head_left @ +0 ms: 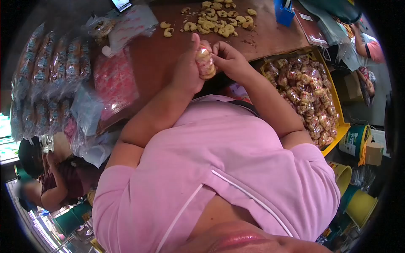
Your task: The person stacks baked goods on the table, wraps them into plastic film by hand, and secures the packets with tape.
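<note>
My left hand is wrapped round a small clear packet of round golden pastries, held upright with the thumb raised. At the packet's upper right edge, the fingers of my right hand are pinched together; what they hold there is too small to make out. Just beyond my hands, loose curled pastries lie in a pile on the brown table. To the right, a yellow crate is full of filled packets.
Printed red-and-white wrappers and long bagged packs lie on the left. A blue tape dispenser and a phone stand at the far side. Other people are at both sides, near buckets.
</note>
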A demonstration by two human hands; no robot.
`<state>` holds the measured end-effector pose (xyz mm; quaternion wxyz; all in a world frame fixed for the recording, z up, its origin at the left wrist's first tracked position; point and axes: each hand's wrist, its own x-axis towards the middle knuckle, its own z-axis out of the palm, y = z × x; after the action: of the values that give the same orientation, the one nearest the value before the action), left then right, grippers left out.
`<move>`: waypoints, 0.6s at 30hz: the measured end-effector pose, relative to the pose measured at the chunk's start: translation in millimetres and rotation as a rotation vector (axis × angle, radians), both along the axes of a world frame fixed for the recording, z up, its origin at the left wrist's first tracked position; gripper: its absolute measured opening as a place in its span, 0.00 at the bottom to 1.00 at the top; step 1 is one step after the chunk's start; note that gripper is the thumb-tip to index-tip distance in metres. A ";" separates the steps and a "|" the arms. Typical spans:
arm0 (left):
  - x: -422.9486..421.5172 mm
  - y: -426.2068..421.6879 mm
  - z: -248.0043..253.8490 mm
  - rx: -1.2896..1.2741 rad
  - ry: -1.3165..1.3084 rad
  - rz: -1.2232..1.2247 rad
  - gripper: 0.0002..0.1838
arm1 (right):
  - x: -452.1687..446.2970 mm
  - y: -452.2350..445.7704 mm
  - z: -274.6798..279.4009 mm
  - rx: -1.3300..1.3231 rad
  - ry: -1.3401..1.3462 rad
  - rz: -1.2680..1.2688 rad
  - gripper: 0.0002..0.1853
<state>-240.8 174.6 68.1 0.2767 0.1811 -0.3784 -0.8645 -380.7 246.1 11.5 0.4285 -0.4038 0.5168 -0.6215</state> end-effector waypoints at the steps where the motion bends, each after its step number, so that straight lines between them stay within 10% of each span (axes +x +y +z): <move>1: 1.5 2.8 4.3 0.041 -0.047 0.038 0.27 | -0.5 3.0 7.8 -0.006 0.134 -0.083 0.12; 10: 1.0 1.5 9.7 0.134 -0.067 0.101 0.26 | 40.8 37.2 58.2 -0.473 0.852 -0.319 0.26; 18: -11.5 12.3 -6.7 -0.170 -0.040 -0.033 0.33 | 23.1 53.7 32.2 -0.264 0.758 -0.230 0.41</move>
<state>-252.3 186.9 61.3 0.2693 0.1682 -0.4587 -0.8299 -357.6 299.8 43.8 0.0805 -0.5952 0.5955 -0.5335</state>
